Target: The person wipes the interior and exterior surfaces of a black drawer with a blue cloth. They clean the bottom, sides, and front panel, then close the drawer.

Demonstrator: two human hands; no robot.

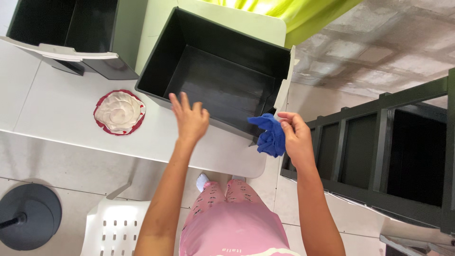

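Our right hand [296, 135] pinches a crumpled blue cloth [269, 135] between closed fingers, just off the white tabletop [61, 114] edge. Our left hand [190, 118] hovers, fingers spread, over the black drawer's [222, 80] near wall.

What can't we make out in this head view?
- Black drawer: near front wall hidden by the left hand and blue cloth.
- Second black drawer: cut off by the top edge.
- Round dark base: cut off by the left edge.
- Right hand: palm side hidden, turned away.
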